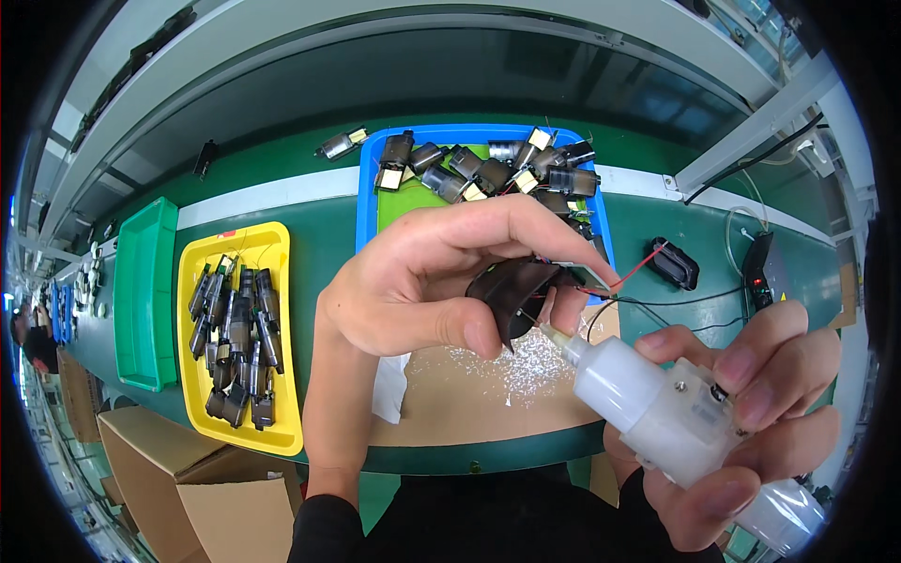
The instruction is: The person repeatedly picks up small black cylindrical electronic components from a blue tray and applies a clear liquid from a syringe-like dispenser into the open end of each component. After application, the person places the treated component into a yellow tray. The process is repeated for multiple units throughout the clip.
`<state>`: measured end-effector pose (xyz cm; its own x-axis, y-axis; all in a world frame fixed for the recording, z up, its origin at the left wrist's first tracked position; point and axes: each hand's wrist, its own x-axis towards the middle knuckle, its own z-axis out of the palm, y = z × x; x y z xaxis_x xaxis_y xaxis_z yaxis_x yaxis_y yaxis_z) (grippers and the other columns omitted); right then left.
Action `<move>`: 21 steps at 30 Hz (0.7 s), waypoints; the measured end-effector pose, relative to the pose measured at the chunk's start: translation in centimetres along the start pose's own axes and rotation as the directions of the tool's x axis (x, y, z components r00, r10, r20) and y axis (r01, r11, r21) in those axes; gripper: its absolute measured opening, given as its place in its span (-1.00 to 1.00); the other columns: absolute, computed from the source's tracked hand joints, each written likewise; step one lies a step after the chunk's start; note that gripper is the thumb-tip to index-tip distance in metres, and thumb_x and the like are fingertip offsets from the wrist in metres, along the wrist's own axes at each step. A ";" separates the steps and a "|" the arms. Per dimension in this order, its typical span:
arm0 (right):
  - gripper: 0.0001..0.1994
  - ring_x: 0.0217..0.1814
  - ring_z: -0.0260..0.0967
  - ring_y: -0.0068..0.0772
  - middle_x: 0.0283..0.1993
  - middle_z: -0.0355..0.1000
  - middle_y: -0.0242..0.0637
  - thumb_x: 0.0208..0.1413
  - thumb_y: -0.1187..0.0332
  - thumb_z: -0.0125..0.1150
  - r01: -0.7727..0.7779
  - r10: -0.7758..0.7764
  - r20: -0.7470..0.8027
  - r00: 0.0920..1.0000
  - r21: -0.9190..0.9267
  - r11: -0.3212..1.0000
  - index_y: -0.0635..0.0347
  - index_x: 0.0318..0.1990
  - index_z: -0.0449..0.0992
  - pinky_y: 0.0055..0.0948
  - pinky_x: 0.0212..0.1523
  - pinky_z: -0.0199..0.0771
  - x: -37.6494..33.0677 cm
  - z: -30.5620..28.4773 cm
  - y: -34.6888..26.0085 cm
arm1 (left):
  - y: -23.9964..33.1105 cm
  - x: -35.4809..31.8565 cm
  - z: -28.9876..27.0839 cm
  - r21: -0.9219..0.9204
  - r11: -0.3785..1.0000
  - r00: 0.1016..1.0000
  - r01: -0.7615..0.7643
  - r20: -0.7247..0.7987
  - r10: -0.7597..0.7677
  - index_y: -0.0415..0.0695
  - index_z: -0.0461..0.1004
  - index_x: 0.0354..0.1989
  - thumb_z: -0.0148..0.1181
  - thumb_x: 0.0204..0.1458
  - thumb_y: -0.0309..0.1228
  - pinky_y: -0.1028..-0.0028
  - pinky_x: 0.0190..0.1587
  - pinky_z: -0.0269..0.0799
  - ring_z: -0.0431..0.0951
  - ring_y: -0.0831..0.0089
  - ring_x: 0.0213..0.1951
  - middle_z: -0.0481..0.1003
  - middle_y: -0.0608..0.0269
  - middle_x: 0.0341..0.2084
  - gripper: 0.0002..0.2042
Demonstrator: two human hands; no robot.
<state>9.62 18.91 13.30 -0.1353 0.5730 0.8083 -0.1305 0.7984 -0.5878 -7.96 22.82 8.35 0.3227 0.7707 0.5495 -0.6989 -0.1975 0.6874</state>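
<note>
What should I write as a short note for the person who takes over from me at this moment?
Left hand: fingers pinch a small dark motor part with red and black wires.
Right hand: holds a white dispenser, nozzle tip at the part.
Yellow tray: motors laid in rows. Blue tray: motors in a loose pile. Green tray at the far left.
Done or left: cannot tell for this part.

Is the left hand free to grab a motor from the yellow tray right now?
Probably not: the left hand is already pinching a dark motor part. The yellow tray itself lies open, nothing covering it.
</note>
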 end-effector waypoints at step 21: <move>-0.82 -0.08 -0.03 -0.33 -0.25 -0.01 -0.27 0.03 0.24 -0.03 -0.132 0.136 -0.203 0.970 0.032 0.991 0.10 -0.40 0.16 -0.19 -0.17 0.51 1.0 -3.7 -0.2 | 11.3 -13.8 -0.7 0.564 -0.385 0.682 0.730 -0.638 0.357 -0.29 0.35 -0.05 0.03 0.00 -0.54 0.40 -0.05 0.26 0.39 0.18 -0.17 0.37 0.01 -0.22 -0.70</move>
<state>13.19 20.01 14.37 0.0504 0.7017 0.7107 -0.1428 0.7093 -0.6903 -20.80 10.39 8.19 -0.4370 0.8418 0.3169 0.8651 0.2968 0.4044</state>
